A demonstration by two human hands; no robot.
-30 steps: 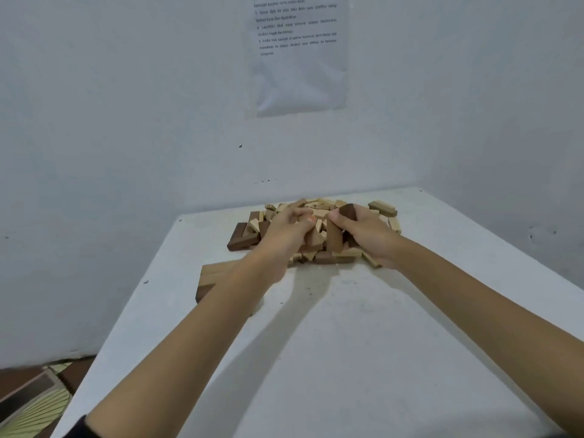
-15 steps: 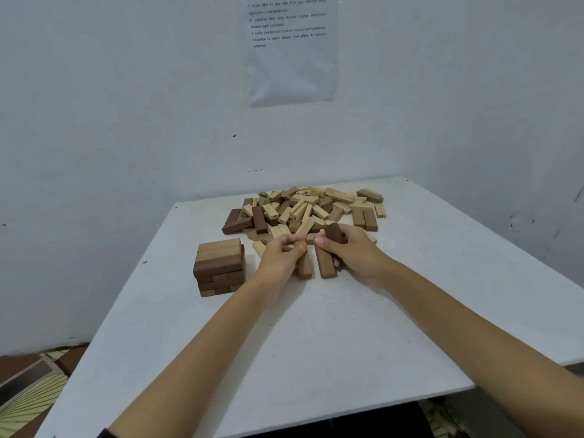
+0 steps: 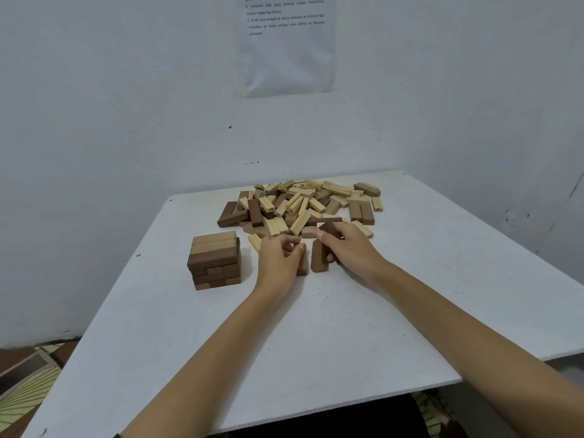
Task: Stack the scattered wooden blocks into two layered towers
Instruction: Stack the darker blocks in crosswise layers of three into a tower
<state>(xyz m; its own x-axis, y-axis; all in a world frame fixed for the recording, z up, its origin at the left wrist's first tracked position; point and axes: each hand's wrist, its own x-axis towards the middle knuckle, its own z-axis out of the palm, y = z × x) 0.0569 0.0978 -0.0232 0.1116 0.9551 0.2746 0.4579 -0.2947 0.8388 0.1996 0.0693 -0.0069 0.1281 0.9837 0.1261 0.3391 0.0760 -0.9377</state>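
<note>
Left of both hands stands the tower (image 3: pixel 215 260), then the left hand (image 3: pixel 278 259) curled on a half-hidden block (image 3: pixel 302 267), its near-parallel neighbour (image 3: pixel 317 259) pinched by the right hand (image 3: pixel 349 248) (another dark block up top), pile (image 3: pixel 303 205) just beyond.

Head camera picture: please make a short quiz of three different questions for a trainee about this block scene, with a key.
1. True or false: the started tower stands to the left of both hands.
2. Which is nearer to the wall?
A. the loose block pile
B. the started tower
C. the dark block between the hands
3. Fill in: the right hand grips a ____ coloured block.

Key:
1. True. The left hand is to the tower's right.
2. A
3. dark; a second dark block shows at its fingertips.
</note>
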